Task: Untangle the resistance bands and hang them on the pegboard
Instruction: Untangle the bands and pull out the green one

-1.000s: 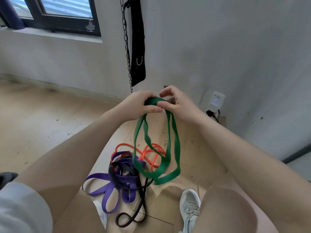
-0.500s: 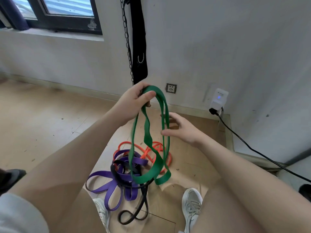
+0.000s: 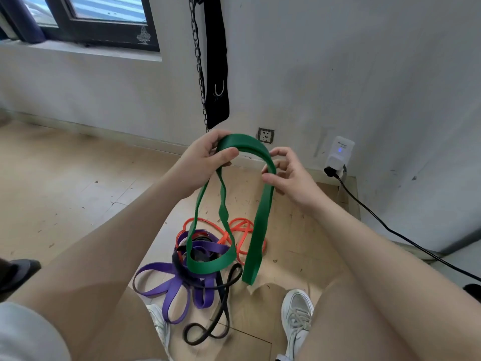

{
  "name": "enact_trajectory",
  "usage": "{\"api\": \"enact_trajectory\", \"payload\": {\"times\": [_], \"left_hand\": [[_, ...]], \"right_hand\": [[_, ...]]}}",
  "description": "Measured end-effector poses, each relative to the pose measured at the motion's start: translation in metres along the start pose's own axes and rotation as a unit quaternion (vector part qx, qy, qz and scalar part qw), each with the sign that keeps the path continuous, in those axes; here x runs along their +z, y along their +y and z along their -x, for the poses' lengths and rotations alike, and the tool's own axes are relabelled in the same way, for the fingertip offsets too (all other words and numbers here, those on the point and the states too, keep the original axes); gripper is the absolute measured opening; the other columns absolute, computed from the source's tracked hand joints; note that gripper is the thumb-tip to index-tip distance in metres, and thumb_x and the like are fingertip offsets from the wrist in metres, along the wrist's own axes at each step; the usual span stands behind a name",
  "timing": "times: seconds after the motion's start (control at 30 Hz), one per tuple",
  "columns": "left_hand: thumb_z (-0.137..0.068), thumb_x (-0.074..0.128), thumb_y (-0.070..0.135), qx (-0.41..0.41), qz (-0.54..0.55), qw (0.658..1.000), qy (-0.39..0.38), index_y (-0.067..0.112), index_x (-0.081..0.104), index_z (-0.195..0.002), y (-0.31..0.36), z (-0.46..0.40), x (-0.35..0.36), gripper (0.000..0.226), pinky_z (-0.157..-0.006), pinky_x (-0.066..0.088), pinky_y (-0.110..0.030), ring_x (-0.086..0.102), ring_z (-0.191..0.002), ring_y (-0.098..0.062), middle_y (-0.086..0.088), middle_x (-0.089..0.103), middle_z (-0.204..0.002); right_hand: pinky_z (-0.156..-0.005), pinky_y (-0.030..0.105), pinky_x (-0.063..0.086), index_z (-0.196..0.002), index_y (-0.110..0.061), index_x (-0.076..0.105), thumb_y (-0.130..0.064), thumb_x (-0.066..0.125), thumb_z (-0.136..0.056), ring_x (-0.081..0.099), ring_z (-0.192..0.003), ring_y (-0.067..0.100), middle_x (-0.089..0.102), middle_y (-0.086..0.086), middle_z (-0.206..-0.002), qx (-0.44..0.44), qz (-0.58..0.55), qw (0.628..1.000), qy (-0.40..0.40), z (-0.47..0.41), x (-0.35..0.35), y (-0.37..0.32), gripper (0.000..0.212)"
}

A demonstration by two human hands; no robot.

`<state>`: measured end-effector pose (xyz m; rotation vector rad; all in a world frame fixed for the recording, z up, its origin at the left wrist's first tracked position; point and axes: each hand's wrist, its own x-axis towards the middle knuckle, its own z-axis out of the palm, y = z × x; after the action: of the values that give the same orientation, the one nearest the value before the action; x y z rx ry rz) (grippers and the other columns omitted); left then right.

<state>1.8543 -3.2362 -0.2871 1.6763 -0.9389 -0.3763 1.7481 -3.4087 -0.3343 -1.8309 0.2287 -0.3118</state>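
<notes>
Judging by its sag, the green band [image 3: 260,217] is light, soft and floppy, a flat rubbery loop that twists easily and would grip skin, not slide. It is best held at the top of its arch, where both hands already have it, so the loose loops hang free and can be sorted. The left hand [image 3: 205,157] curls round the arch's left end, thumb pressed over the band. The right hand [image 3: 286,173] pinches the right side between thumb and fingers, the other fingers half curled. From there the band drops in 2 loops toward the floor [image 3: 65,178], its lower ends hanging over the pile. Below lie the purple band [image 3: 177,290], black band [image 3: 221,311] and orange band [image 3: 242,227], tangled together, between the shoes [image 3: 296,313]. No pegboard is in view.
</notes>
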Motion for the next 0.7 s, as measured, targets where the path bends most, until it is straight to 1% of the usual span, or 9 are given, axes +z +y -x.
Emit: {"api": "enact_trajectory", "payload": {"times": [0.1, 0.17, 0.27, 0.33, 0.43, 0.5, 0.57, 0.63, 0.7], "left_hand": [[-0.092, 0.051, 0.011, -0.004, 0.046, 0.999, 0.001, 0.023, 0.051, -0.108, 0.001, 0.002, 0.004, 0.02, -0.086, 0.051, -0.026, 0.063, -0.088, -0.007, 0.005, 0.063, -0.096], [-0.093, 0.05, 0.013, 0.005, 0.065, 0.998, 0.013, 0.023, 0.049, -0.112, 0.004, 0.001, 0.008, 0.022, -0.092, 0.05, -0.03, 0.064, -0.095, -0.012, 0.004, 0.064, -0.099], [-0.095, 0.048, 0.016, 0.01, 0.092, 0.995, 0.025, 0.023, 0.05, -0.117, 0.01, -0.001, 0.013, 0.024, -0.095, 0.048, -0.031, 0.061, -0.106, -0.013, 0.001, 0.063, -0.112], [-0.095, 0.047, 0.017, 0.015, 0.101, 0.995, 0.019, 0.024, 0.052, -0.119, 0.012, -0.002, 0.014, 0.025, -0.095, 0.048, -0.032, 0.06, -0.11, -0.014, -0.001, 0.061, -0.118], [-0.094, 0.05, 0.015, 0.02, 0.092, 0.995, 0.019, 0.027, 0.053, -0.118, 0.013, -0.002, 0.016, 0.027, -0.088, 0.051, -0.028, 0.062, -0.106, -0.013, 0.001, 0.063, -0.115], [-0.094, 0.05, 0.014, 0.018, 0.1, 0.995, 0.017, 0.022, 0.054, -0.12, 0.012, -0.002, 0.018, 0.028, -0.084, 0.052, -0.026, 0.065, -0.099, -0.01, 0.002, 0.066, -0.109], [-0.094, 0.05, 0.013, 0.01, 0.11, 0.994, 0.014, 0.018, 0.054, -0.121, 0.01, -0.001, 0.019, 0.027, -0.084, 0.053, -0.027, 0.067, -0.094, -0.012, 0.002, 0.068, -0.101], [-0.094, 0.05, 0.01, -0.003, 0.122, 0.992, 0.016, 0.015, 0.055, -0.12, 0.008, 0.0, 0.02, 0.027, -0.083, 0.054, -0.028, 0.068, -0.091, -0.015, 0.0, 0.07, -0.097], [-0.092, 0.053, 0.007, -0.009, 0.141, 0.99, 0.019, 0.014, 0.056, -0.119, 0.005, 0.001, 0.022, 0.028, -0.083, 0.054, -0.029, 0.069, -0.089, -0.017, -0.003, 0.07, -0.096]], "right_hand": [[-0.06, 0.019, 0.041, -0.104, -0.034, 0.045, -0.011, 0.06, -0.088, 0.056, -0.075, 0.013, 0.059, 0.0, -0.095, -0.042, -0.018, 0.999, 0.018, -0.006, -0.005, -0.019, 0.032], [-0.059, 0.021, 0.043, -0.104, -0.033, 0.046, -0.011, 0.06, -0.089, 0.056, -0.072, 0.012, 0.059, 0.001, -0.095, -0.07, -0.028, 0.997, 0.035, -0.01, -0.004, -0.032, 0.03], [-0.059, 0.023, 0.048, -0.105, -0.03, 0.045, -0.013, 0.058, -0.09, 0.056, -0.064, 0.006, 0.058, 0.003, -0.095, -0.103, -0.051, 0.992, 0.051, -0.012, 0.001, -0.047, 0.026], [-0.063, 0.025, 0.051, -0.106, -0.028, 0.045, -0.011, 0.058, -0.09, 0.059, -0.065, 0.005, 0.059, 0.004, -0.099, -0.116, -0.053, 0.991, 0.045, -0.012, 0.005, -0.051, 0.027], [-0.065, 0.029, 0.052, -0.105, -0.027, 0.046, -0.008, 0.059, -0.089, 0.062, -0.065, 0.006, 0.06, 0.005, -0.103, -0.128, -0.055, 0.99, 0.039, -0.013, 0.009, -0.053, 0.028], [-0.065, 0.028, 0.052, -0.106, -0.024, 0.047, -0.008, 0.058, -0.09, 0.062, -0.066, 0.004, 0.06, 0.002, -0.102, -0.129, -0.051, 0.99, 0.039, -0.014, 0.011, -0.054, 0.026], [-0.065, 0.027, 0.052, -0.11, -0.02, 0.047, -0.009, 0.056, -0.091, 0.061, -0.066, 0.003, 0.058, 0.0, -0.104, -0.122, -0.042, 0.991, 0.038, -0.013, 0.014, -0.053, 0.024], [-0.068, 0.029, 0.053, -0.114, -0.019, 0.049, -0.012, 0.055, -0.092, 0.062, -0.069, 0.007, 0.057, 0.0, -0.112, -0.12, -0.036, 0.992, 0.034, -0.013, 0.017, -0.05, 0.024], [-0.07, 0.03, 0.054, -0.115, -0.019, 0.05, -0.013, 0.053, -0.093, 0.064, -0.075, 0.013, 0.055, 0.005, -0.118, -0.121, -0.032, 0.992, 0.032, -0.013, 0.019, -0.046, 0.023]]}}
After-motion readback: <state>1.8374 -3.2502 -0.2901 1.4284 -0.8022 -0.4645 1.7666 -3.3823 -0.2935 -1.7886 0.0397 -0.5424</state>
